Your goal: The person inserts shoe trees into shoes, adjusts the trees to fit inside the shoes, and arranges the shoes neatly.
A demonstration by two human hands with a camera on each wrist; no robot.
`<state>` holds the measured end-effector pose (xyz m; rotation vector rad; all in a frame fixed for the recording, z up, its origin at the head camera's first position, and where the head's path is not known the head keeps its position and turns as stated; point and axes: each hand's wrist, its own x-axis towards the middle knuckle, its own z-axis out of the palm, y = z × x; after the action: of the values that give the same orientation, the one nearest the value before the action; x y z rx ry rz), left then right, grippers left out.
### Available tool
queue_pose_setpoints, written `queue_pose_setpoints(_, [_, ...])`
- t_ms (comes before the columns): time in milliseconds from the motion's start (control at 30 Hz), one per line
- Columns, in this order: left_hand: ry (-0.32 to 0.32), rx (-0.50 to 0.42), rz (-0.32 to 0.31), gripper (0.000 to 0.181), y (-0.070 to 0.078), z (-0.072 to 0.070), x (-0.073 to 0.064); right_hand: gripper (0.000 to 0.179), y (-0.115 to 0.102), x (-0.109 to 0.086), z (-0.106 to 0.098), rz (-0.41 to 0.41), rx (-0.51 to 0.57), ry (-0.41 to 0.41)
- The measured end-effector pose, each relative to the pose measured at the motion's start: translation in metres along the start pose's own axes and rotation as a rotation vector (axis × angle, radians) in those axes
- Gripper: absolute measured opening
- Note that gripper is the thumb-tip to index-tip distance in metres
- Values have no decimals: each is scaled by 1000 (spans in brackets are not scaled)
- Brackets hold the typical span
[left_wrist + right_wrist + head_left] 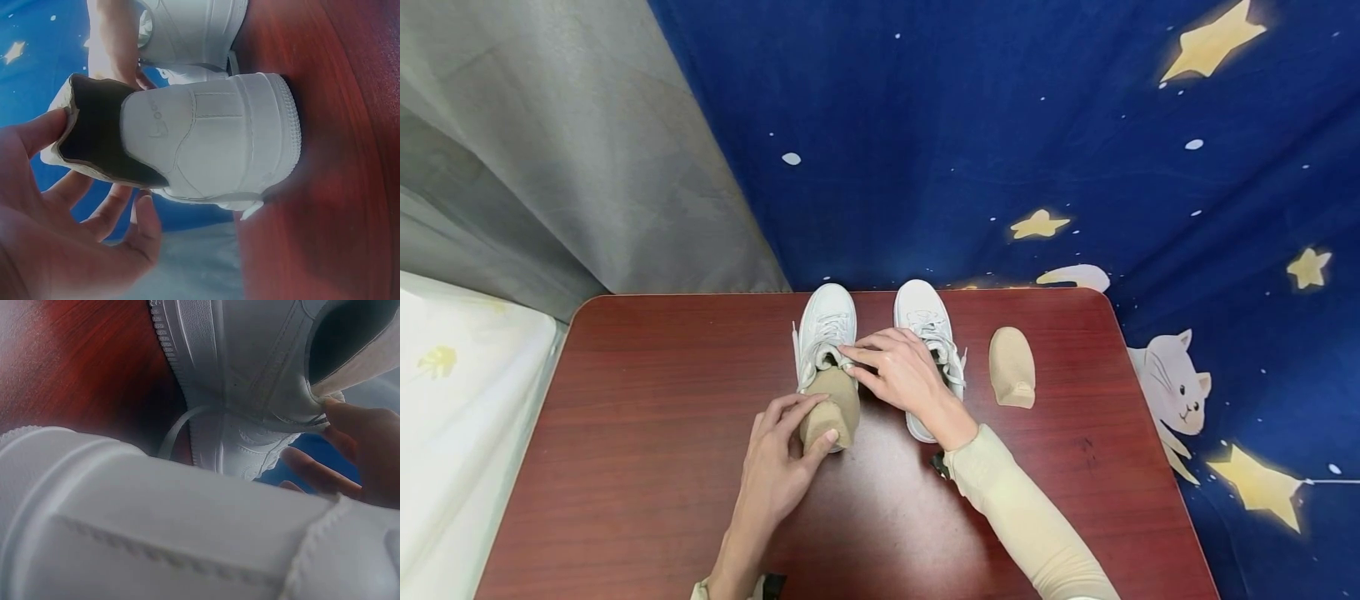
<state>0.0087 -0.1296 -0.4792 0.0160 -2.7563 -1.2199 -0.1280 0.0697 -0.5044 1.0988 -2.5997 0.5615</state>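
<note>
A white lace-up shoe (829,308) stands on the left, toe toward the far table edge. A beige insole (842,390) sticks up out of its opening, front end hidden inside. My left hand (777,471) holds the insole's heel end between thumb and fingers; in the left wrist view its dark underside (94,125) faces the camera above the shoe's heel. My right hand (904,373) reaches over the second white shoe (917,302) and pinches the first shoe's collar at its right side, beside the insole (369,359) in the right wrist view.
Another beige insole (1011,367) lies flat on the red-brown wooden table (670,417), right of the shoes. Loose laces (957,363) hang at the second shoe's side. A blue star-patterned curtain (925,167) and a grey curtain (572,150) hang behind the table.
</note>
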Motion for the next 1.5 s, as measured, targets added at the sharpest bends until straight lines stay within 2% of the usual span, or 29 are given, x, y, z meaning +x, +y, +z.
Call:
queue_pose_setpoints(267, [-15,-21,-11,47,-3,-1,3,33,0,1,1,9,-6,-19])
queue_pose_setpoints(700, [10,-17,15,47,-5,2,11,32,0,1,0,8,-6,-8])
queue_pose_setpoints(1033, [7,-39,4,48,-8,3,12,34,0,0,0,-12,9,-21])
queue_pose_setpoints(1500, [28,-77,48,46,-14,7,13,34,-1,-1,-2,-14,9,-51])
